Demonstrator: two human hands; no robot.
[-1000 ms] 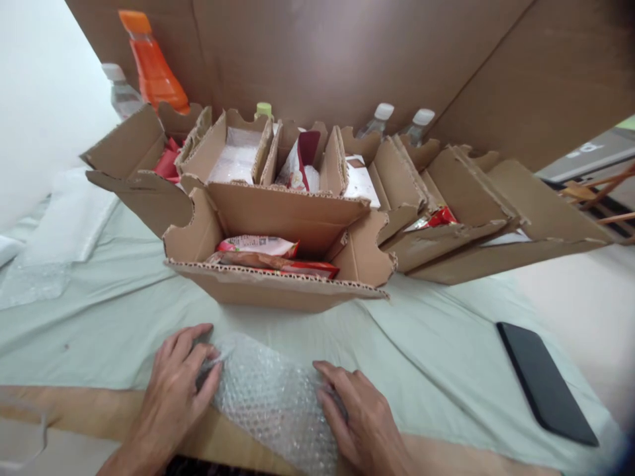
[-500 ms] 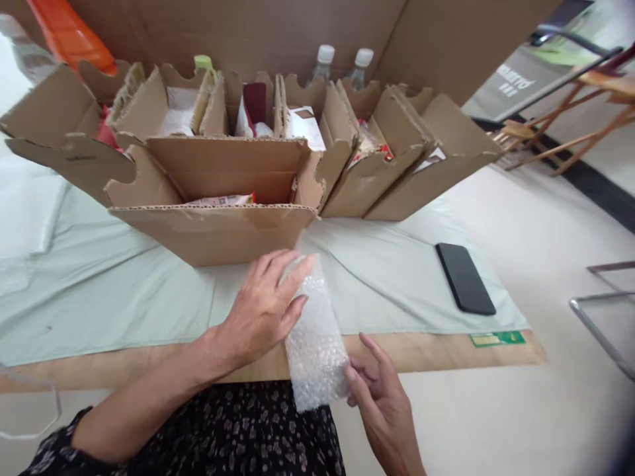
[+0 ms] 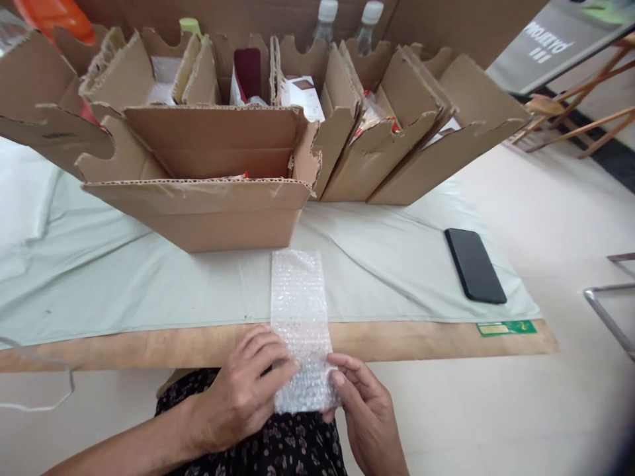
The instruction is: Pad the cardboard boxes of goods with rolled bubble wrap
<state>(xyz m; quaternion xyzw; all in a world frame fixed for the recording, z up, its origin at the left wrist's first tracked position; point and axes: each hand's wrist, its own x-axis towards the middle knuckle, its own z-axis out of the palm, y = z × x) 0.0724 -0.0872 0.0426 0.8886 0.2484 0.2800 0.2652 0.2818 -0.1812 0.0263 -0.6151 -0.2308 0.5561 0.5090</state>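
Observation:
A strip of clear bubble wrap (image 3: 300, 297) lies across the table's front edge, its far end flat on the cloth and its near end over my lap. My left hand (image 3: 251, 383) grips the strip's left side near the lower end, thumb on top. From the right, my right hand (image 3: 364, 410) pinches the opposite edge between thumb and fingers. The near part looks thicker, as if folded; whether anything is inside I cannot tell. Just beyond the strip stands an open cardboard box (image 3: 198, 215) with a packet barely showing inside.
Several cardboard holders with packed items stand behind, among them a white box (image 3: 302, 99). Two clear bottles (image 3: 368, 30) are at the back. A black phone (image 3: 475, 266) and a green card (image 3: 507, 328) lie right on the cloth (image 3: 387, 264). A metal frame (image 3: 612, 317) stands farther right.
My left hand has drawn back from the strip's far end to its near left side. The strip now lies straighter, with both hands at its lower end. The view has shifted slightly.

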